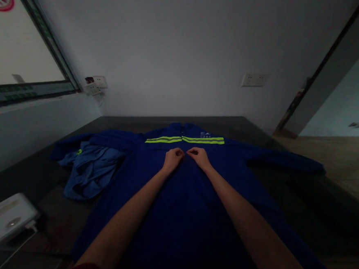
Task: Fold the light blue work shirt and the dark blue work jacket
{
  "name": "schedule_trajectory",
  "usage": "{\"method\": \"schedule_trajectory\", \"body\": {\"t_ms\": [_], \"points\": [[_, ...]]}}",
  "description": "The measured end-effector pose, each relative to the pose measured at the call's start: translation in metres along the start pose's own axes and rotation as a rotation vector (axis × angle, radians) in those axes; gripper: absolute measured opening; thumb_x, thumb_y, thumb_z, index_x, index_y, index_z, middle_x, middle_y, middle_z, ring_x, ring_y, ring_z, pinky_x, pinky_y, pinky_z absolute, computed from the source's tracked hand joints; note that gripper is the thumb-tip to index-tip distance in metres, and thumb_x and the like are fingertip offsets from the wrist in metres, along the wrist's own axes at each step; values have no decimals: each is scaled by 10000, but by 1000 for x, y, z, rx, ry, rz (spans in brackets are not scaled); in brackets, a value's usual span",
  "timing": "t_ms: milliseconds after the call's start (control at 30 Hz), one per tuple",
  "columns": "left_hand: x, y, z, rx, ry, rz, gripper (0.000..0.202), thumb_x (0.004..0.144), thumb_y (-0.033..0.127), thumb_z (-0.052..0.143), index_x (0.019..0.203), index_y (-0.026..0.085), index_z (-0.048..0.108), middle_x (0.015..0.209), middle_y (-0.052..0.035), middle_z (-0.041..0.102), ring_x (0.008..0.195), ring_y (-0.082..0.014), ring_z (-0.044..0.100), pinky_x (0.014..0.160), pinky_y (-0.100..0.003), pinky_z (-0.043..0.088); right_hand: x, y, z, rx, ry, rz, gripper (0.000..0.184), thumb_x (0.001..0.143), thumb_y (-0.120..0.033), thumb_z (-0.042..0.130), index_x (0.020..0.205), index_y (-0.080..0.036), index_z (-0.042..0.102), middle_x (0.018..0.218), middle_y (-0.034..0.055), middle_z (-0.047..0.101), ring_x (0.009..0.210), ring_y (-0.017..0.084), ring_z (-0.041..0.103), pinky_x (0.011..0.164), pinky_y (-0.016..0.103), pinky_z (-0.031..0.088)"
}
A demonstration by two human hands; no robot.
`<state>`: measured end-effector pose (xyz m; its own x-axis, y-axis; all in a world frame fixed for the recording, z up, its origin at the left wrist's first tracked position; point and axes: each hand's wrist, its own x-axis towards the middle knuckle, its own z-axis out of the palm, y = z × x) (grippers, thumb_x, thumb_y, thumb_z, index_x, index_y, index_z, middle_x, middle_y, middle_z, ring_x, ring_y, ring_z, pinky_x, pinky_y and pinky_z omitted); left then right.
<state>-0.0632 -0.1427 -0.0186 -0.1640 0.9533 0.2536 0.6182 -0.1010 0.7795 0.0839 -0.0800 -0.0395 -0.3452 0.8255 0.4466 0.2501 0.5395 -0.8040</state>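
Note:
A dark blue work jacket [182,200] lies spread out on the dark table, its collar toward the wall and both sleeves reaching out sideways. Yellow-green reflective bands [203,140] cross its chest, with a small white print above the right one. My left hand [173,158] is closed in a pinch at the jacket's front opening, just below the bands. Close beside it, my right hand [200,158] pinches the other side of the front. The fingertips nearly meet; any button or zip between them is too small and dark to make out.
A crumpled lighter blue garment [92,171] lies at the left by the jacket's sleeve. A white box-shaped device [10,217] with a cable stands at the table's near left. Behind the dark table [229,122] is a wall with sockets [253,80]; a window [26,46] is at left.

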Motion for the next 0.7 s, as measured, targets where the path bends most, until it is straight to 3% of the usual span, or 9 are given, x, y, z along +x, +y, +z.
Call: {"method": "schedule_trajectory", "body": {"t_ms": [300, 533, 700], "points": [[-7, -17, 9, -117, 28, -61, 104, 739, 120, 586, 802, 151, 663, 737, -28, 714, 703, -140, 665, 648, -213, 489, -9, -4, 10, -54, -7, -51, 131, 707, -115, 575, 783, -179, 660, 789, 22, 686, 727, 157, 627, 679, 272, 480], [-7, -18, 10, -206, 44, -70, 197, 826, 312, 561, 880, 146, 653, 741, -50, 712, 668, -148, 669, 623, -222, 499, -18, -18, 10, -364, -11, -219, 175, 762, -83, 533, 854, -215, 603, 888, 41, 644, 888, 199, 563, 786, 314, 439], [-5, -17, 12, -211, 66, -114, 186, 779, 296, 624, 871, 135, 637, 696, -44, 699, 633, -144, 659, 596, -217, 480, -20, -19, 11, -421, -12, -229, 148, 791, -94, 507, 863, -217, 547, 834, 34, 603, 817, 196, 542, 719, 290, 424]]}}
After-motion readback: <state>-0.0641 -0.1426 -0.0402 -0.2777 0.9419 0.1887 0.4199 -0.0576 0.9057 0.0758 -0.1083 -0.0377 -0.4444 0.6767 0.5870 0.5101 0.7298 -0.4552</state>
